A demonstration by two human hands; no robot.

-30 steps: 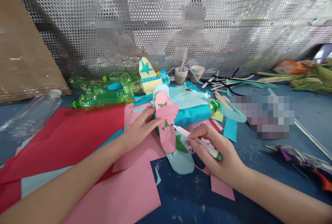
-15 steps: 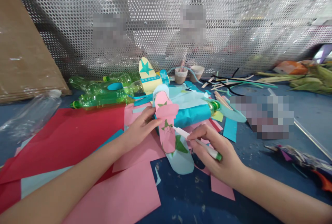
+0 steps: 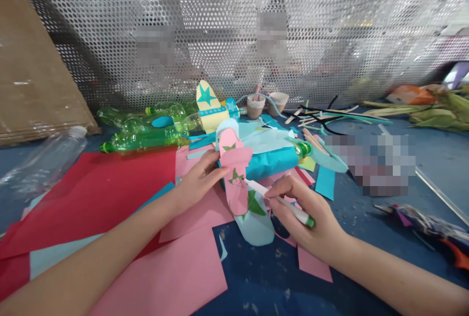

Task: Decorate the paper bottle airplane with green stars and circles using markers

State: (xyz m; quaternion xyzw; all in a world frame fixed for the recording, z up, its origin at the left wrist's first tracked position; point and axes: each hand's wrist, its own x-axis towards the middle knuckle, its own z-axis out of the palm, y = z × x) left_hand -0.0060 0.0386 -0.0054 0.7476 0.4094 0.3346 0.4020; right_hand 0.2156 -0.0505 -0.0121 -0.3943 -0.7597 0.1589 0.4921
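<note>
A paper plane built on a bottle wrapped in teal paper point(image 3: 273, 160) lies in the middle of the blue table. Its pink wing point(image 3: 234, 172) carries green stars and lies over a pale blue wing point(image 3: 256, 223). My left hand point(image 3: 198, 179) pinches the pink wing's left edge. My right hand point(image 3: 306, 216) is closed round a white marker with a green end point(image 3: 282, 201). The marker's tip touches the pink wing by a green star.
Red point(image 3: 95, 194) and pink point(image 3: 176, 277) paper sheets cover the table's left. Green plastic bottles point(image 3: 146, 137) and a yellow-winged plane point(image 3: 209, 106) lie behind. A clear bottle point(image 3: 44, 159) rests far left, craft sticks point(image 3: 322, 115) at the back right, and a perforated metal screen point(image 3: 234, 23) behind.
</note>
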